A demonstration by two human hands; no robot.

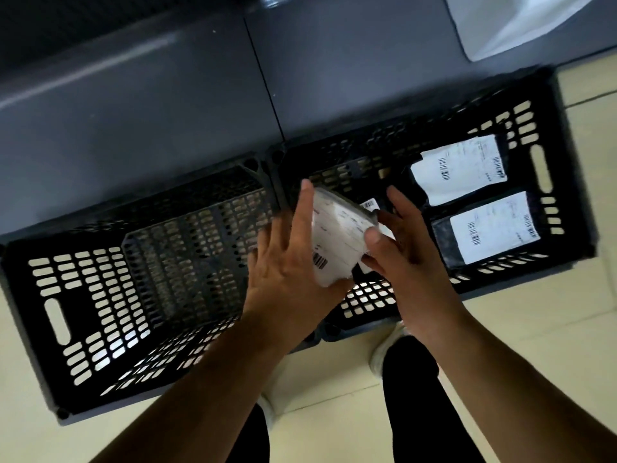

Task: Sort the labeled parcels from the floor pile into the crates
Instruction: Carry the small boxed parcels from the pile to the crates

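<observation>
We hold a flat white parcel [337, 238] between both hands, tilted on edge over the left end of the right crate [547, 105], close to where it meets the left crate [100, 295]. Its pale face carries faint printed lines and a barcode near the lower corner; a grey edge runs along its upper right side. Our left hand [287, 269] lies against its left edge, fingers straight and close together, thumb hooked under the lower corner. Our right hand [400, 252] pinches the opposite side, thumb pressed on the face, fingers spread behind it. In the right crate lie two black parcels with white barcoded labels, the farther one [460, 168] and the nearer one [490, 232], just beside each other.
</observation>
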